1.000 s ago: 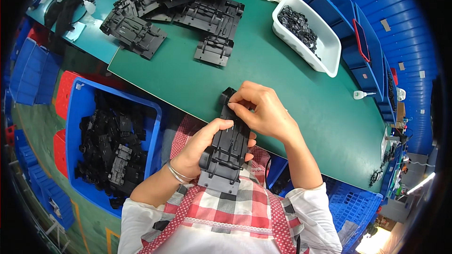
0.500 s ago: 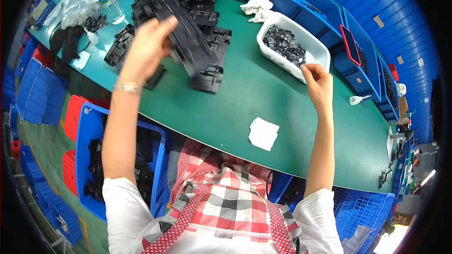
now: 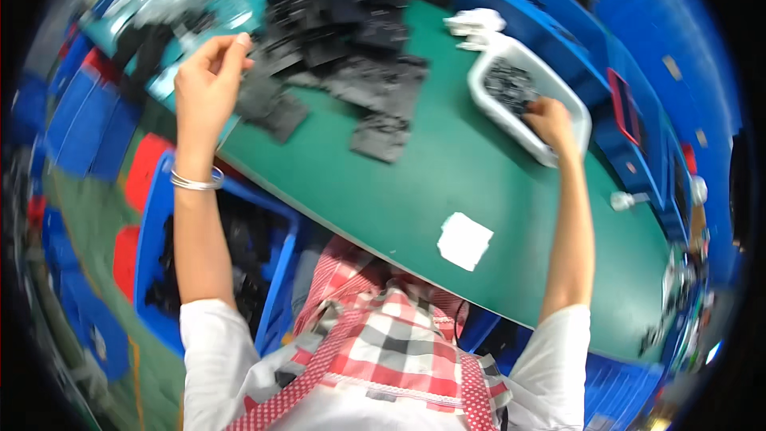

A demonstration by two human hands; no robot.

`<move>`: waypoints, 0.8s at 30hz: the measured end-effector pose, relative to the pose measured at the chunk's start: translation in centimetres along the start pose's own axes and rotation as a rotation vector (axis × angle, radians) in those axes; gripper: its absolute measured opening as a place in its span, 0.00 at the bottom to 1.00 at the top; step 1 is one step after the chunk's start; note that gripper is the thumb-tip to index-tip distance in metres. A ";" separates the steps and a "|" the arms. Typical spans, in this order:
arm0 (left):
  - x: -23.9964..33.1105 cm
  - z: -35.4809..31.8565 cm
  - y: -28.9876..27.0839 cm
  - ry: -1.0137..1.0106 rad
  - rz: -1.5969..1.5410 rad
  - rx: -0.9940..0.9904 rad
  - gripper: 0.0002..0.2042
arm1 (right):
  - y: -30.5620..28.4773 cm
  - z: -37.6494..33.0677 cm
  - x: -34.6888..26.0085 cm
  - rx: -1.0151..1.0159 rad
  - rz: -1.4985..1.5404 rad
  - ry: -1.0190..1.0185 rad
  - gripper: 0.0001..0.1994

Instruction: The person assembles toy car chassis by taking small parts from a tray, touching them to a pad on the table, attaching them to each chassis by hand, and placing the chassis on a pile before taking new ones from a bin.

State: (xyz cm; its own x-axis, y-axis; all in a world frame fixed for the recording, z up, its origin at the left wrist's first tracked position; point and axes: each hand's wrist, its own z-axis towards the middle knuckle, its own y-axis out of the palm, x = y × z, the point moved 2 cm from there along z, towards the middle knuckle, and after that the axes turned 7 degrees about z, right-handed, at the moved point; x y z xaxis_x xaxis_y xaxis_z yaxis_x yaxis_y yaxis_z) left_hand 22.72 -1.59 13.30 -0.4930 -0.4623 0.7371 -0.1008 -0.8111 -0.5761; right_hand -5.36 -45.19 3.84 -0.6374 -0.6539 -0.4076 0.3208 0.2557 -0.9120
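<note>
Head view. The left hand [image 3: 206, 84] is raised at the far left of the green table [image 3: 415, 168], fingers loosely spread and slightly curled, palm empty. It hovers just beside the near-left edge of the pile of black plastic parts [image 3: 351, 40] that covers the far middle of the table. A silver bangle [image 3: 195, 182] circles the left wrist.

The right hand [image 3: 549, 121] reaches into the white bin [image 3: 487, 96] at the far right of the table. Its fingers dip among the small black pieces [image 3: 511, 84] lying in the bin; whether they grip a piece cannot be told, since the fingertips are hidden and the frame is blurred.

A white square of paper [image 3: 465, 240] lies flat on the near part of the table, between the two arms and well apart from both hands. A crumpled white cloth [image 3: 472, 25] lies just beyond the bin.

Below the table's near-left edge stands a blue crate [image 3: 155, 223] holding more black parts. Blue crates [image 3: 558, 16] line the far right side.
</note>
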 end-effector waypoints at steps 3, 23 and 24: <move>-5.9 -5.1 -5.9 -0.122 -0.073 0.117 0.12 | -1.4 0.5 0.7 -0.127 -0.072 -0.041 0.13; -37.5 -40.6 -11.6 -0.818 1.015 -0.357 0.12 | -4.2 -5.7 -1.4 0.368 0.665 -0.195 0.11; -36.0 -39.2 -12.0 -0.758 0.950 -0.330 0.11 | -4.6 -6.4 -1.2 0.379 0.661 -0.188 0.11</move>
State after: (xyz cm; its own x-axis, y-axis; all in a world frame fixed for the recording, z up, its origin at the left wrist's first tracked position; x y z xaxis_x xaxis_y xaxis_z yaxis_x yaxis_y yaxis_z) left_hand 7.79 38.80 -20.20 0.1188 -0.9910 -0.0616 -0.2442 0.0309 -0.9692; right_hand -10.51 -41.04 8.22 -0.1126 -0.5694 -0.8143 0.8312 0.3951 -0.3912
